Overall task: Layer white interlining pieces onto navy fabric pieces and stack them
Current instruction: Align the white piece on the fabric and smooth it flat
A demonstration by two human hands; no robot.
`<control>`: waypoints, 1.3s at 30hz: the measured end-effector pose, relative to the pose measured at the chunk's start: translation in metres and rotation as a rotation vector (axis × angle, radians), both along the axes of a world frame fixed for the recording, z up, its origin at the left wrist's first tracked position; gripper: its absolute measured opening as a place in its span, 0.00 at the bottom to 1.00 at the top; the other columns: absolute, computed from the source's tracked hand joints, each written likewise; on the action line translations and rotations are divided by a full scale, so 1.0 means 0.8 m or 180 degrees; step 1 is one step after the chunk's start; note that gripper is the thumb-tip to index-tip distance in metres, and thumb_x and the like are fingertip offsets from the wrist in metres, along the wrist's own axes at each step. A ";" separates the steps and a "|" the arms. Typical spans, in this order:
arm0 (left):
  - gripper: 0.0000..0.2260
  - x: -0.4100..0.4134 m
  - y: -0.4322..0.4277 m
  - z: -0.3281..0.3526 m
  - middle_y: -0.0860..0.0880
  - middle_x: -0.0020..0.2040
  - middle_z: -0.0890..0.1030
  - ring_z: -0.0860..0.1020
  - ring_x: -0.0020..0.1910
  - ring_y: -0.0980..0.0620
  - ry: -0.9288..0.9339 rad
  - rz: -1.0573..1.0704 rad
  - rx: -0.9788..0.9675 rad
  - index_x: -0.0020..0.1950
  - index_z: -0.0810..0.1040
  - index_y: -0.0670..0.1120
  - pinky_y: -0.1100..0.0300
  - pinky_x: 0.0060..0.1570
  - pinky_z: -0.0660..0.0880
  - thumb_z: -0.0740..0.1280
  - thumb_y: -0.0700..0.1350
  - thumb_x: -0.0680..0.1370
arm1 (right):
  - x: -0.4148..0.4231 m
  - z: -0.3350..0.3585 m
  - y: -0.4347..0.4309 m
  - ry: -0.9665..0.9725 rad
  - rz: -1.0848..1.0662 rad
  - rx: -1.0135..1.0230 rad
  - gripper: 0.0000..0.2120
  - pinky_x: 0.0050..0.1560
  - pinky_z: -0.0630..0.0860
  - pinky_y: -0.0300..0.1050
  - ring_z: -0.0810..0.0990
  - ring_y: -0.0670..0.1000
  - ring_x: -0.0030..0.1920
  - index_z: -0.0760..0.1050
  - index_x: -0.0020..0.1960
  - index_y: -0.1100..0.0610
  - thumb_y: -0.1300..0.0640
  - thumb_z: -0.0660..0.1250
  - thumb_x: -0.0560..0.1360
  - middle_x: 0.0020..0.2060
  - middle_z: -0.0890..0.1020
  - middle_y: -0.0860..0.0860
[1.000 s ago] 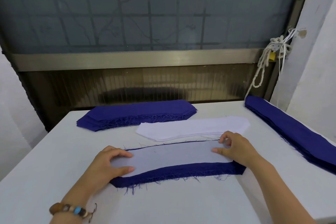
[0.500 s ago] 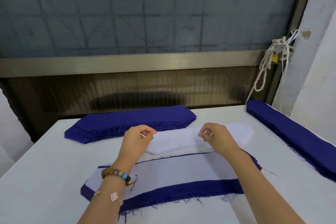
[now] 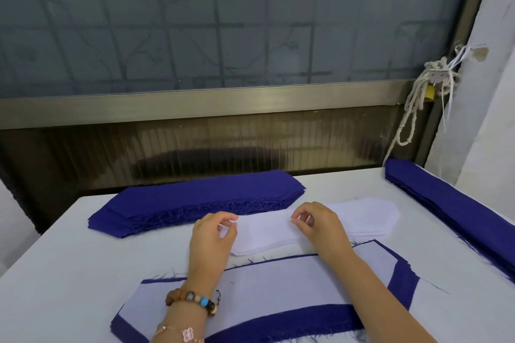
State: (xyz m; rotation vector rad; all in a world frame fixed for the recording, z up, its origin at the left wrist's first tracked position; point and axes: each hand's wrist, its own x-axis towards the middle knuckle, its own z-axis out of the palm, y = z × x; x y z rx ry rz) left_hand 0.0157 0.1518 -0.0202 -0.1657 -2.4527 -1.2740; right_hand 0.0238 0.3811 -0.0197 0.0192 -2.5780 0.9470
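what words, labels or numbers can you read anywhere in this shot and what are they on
No text can be read.
The navy fabric stacks, the white interlining pieces and the layered piece at the front bear no print.
The pale tag tied in the rope and the yellow object below it are too small to show any marks.

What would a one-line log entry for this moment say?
stage: pickup | left hand: pinches white pile | right hand: pinches white pile | layered stack: nearest person

White interlining stack (image 3: 362,217) lies between navy fabric stack (image 3: 200,200) and layered pile (image 3: 278,287), apparently flat
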 end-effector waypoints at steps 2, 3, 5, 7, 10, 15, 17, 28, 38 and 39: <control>0.08 0.000 -0.002 0.000 0.52 0.51 0.80 0.73 0.54 0.49 0.0062 0.0333 -0.0324 0.54 0.82 0.51 0.64 0.49 0.68 0.70 0.43 0.77 | -0.002 -0.002 0.001 0.0008 0.0019 -0.0037 0.06 0.42 0.70 0.29 0.74 0.44 0.40 0.78 0.43 0.47 0.57 0.72 0.73 0.39 0.76 0.44; 0.09 0.000 -0.003 0.000 0.50 0.55 0.80 0.73 0.56 0.49 0.0052 0.0485 -0.0488 0.57 0.82 0.50 0.62 0.51 0.69 0.70 0.45 0.77 | -0.004 -0.004 0.002 -0.0034 0.0034 -0.0032 0.05 0.44 0.70 0.31 0.74 0.45 0.42 0.79 0.46 0.48 0.57 0.73 0.73 0.40 0.76 0.45; 0.14 0.000 -0.006 0.000 0.49 0.61 0.78 0.71 0.59 0.48 -0.0109 0.0658 -0.0790 0.62 0.80 0.50 0.58 0.55 0.69 0.70 0.49 0.77 | -0.007 -0.007 0.002 -0.0185 0.0055 -0.0003 0.08 0.48 0.70 0.33 0.73 0.47 0.46 0.81 0.51 0.50 0.56 0.74 0.72 0.43 0.75 0.47; 0.19 0.000 -0.006 -0.001 0.50 0.65 0.75 0.71 0.62 0.48 -0.0355 0.0716 -0.1059 0.67 0.77 0.49 0.57 0.59 0.69 0.67 0.54 0.78 | -0.012 -0.009 0.003 -0.0317 0.0041 -0.0023 0.11 0.47 0.67 0.32 0.72 0.47 0.46 0.81 0.53 0.51 0.56 0.74 0.71 0.44 0.74 0.48; 0.21 -0.002 -0.006 -0.002 0.52 0.68 0.73 0.69 0.64 0.49 -0.0491 0.0698 -0.1246 0.70 0.75 0.49 0.58 0.60 0.69 0.64 0.57 0.79 | -0.014 -0.011 0.005 -0.0363 0.0019 -0.0094 0.10 0.43 0.66 0.26 0.71 0.42 0.42 0.82 0.52 0.51 0.55 0.75 0.70 0.44 0.74 0.48; 0.19 -0.002 -0.006 -0.005 0.50 0.72 0.71 0.67 0.70 0.51 -0.0485 0.0615 -0.1146 0.70 0.74 0.48 0.58 0.67 0.65 0.63 0.54 0.81 | -0.015 -0.013 0.007 -0.0383 -0.0020 -0.0354 0.08 0.42 0.67 0.22 0.73 0.41 0.40 0.81 0.46 0.49 0.56 0.77 0.68 0.42 0.76 0.48; 0.18 -0.001 -0.007 -0.005 0.49 0.73 0.70 0.66 0.72 0.50 -0.0484 0.0562 -0.1112 0.71 0.74 0.49 0.57 0.68 0.64 0.62 0.52 0.82 | -0.016 -0.013 0.007 -0.0403 -0.0040 -0.0370 0.08 0.41 0.67 0.22 0.73 0.41 0.40 0.81 0.44 0.47 0.55 0.77 0.68 0.42 0.76 0.47; 0.03 -0.006 -0.005 -0.001 0.52 0.57 0.80 0.74 0.62 0.51 -0.0181 0.0523 -0.0777 0.49 0.82 0.50 0.59 0.60 0.70 0.70 0.45 0.76 | -0.016 -0.013 0.008 -0.0424 -0.0037 -0.0388 0.06 0.39 0.69 0.27 0.73 0.42 0.41 0.80 0.43 0.49 0.54 0.76 0.69 0.43 0.78 0.48; 0.12 -0.004 0.002 -0.004 0.51 0.57 0.80 0.78 0.45 0.47 -0.0420 -0.0254 -0.0212 0.42 0.69 0.51 0.58 0.42 0.75 0.66 0.34 0.74 | -0.016 -0.013 0.008 -0.0405 -0.0038 -0.0329 0.06 0.39 0.69 0.26 0.73 0.43 0.40 0.79 0.44 0.48 0.53 0.75 0.70 0.42 0.77 0.47; 0.12 -0.004 0.001 -0.003 0.51 0.57 0.80 0.78 0.43 0.45 -0.0424 -0.0309 -0.0169 0.45 0.70 0.51 0.57 0.41 0.76 0.66 0.34 0.74 | -0.016 -0.014 0.008 -0.0398 -0.0045 -0.0357 0.07 0.39 0.69 0.26 0.73 0.43 0.40 0.78 0.44 0.49 0.53 0.76 0.70 0.42 0.77 0.47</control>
